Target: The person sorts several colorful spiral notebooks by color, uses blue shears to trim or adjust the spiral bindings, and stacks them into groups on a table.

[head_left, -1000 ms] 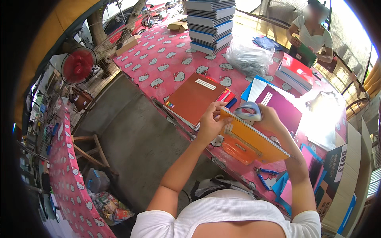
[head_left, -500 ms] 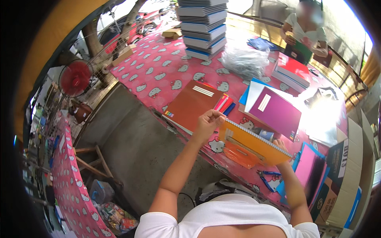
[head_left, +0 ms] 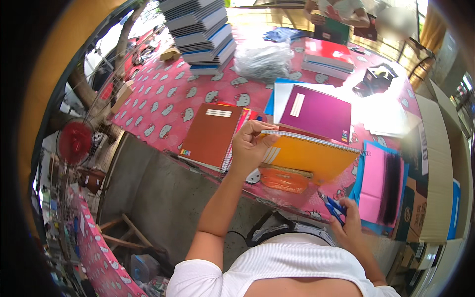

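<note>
My left hand point(head_left: 253, 148) is closed on the left end of a yellow spiral notebook point(head_left: 314, 159), held up on edge with its wire binding on top. At the binding's right end the wire sticks out past the cover. My right hand point(head_left: 349, 222) grips blue-handled pliers point(head_left: 335, 208) by the table's near edge, jaws toward the upper left. Below the notebook lies an orange, plastic-looking thing point(head_left: 283, 179) with a wooden-looking strip along its top. A brown notebook point(head_left: 207, 134) sits left of my left hand, and a purple notebook point(head_left: 316, 113) lies beyond the yellow one.
A tall stack of notebooks point(head_left: 203, 37) stands at the far left, near a clear plastic heap point(head_left: 263, 59) and a red-topped stack point(head_left: 327, 53). Pink and blue sheets point(head_left: 380, 185) lie right, beside a cardboard box point(head_left: 438, 163). Across the table a person holds something dark green point(head_left: 332, 30).
My right hand has left the notebook's right end and taken up the blue-handled pliers from the table. My left hand still holds the yellow notebook. The whole view has shifted.
</note>
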A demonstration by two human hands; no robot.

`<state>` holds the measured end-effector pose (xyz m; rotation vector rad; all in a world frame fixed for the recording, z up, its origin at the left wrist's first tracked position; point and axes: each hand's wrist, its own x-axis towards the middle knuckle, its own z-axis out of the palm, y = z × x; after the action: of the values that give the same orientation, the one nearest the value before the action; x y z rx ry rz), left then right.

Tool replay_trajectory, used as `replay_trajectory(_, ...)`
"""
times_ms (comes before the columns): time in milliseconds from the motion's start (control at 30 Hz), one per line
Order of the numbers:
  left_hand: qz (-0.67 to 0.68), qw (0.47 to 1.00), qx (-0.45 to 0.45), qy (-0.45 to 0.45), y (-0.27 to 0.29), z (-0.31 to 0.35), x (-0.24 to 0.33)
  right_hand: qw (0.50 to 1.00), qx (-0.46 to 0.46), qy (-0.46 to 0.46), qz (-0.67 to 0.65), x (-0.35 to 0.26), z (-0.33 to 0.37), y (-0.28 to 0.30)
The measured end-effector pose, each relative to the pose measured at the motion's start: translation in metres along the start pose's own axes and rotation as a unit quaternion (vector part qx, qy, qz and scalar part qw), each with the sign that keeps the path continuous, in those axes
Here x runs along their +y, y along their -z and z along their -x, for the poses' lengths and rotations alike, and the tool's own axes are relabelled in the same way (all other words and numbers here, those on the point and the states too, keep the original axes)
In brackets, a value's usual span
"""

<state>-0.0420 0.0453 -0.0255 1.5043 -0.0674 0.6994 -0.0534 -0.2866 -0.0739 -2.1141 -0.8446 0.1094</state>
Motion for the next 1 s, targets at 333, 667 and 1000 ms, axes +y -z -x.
replay_trajectory(333,-0.16,0.968,-0.055,-0.184,-0.078,0.015,0.035,0.981,0.12,0.135,0.063,-0.088,-0.071,0.04)
replay_trajectory(667,-0.206,0.942,-0.043,-0.263,-0.062,0.02,0.025,0.876,-0.164,-0.139,-0.432,-0.068,-0.088,0.055)
replay_trajectory(1000,0.133,0.912,0.387,0.012,0.168,-0.001,0.025,0.972,0.023,0.075,0.221,0.077,-0.039,-0.03)
